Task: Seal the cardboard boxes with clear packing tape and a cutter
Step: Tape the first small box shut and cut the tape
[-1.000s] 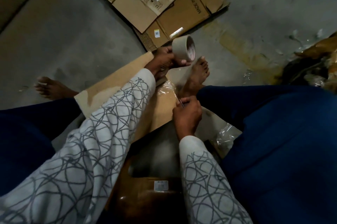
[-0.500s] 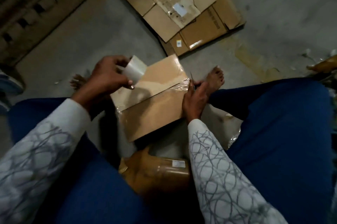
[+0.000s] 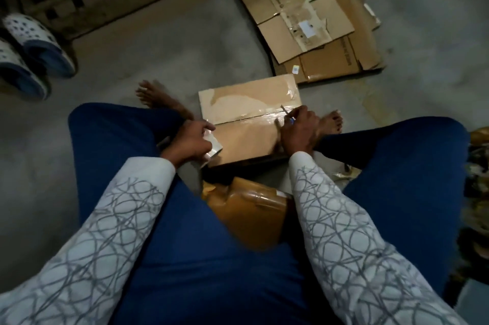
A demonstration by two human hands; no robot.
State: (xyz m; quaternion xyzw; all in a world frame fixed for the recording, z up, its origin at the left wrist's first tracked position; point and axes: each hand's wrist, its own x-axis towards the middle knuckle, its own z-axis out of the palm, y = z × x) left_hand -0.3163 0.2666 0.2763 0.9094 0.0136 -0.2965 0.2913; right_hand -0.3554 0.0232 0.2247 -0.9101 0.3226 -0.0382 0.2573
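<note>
The fingers (image 3: 304, 111) of the right hand (image 3: 299, 131) are curled round a small cutter (image 3: 285, 110). Its thin blade pokes out at the right end of the cardboard box's centre seam. The fingers (image 3: 205, 126) of the left hand (image 3: 189, 143) are wrapped over the roll of clear packing tape (image 3: 213, 147), which is held against the box's left edge, towards its near corner.

The cardboard box (image 3: 238, 137) lies on the concrete floor (image 3: 172, 55) between the person's bare feet. Its flaps are closed, and a glossy strip of tape (image 3: 251, 116) runs along the seam from side to side.

The strip looks fully laid across, so the step in hand is probably finishing this run. Whether the strip is still joined to the roll cannot be made out. If it is, the next move calls for bringing the cutter over to the box's left edge. The roll should keep the tape taut while the blade severs it, and the loose end then needs pressing down over the side.

A second box (image 3: 248, 208), shiny with brownish tape, sits on the near side of the cardboard box. Flattened cartons (image 3: 304, 20) lie beyond its far right corner, and a pair of spotted slippers (image 3: 31, 52) lies well off to its left.
</note>
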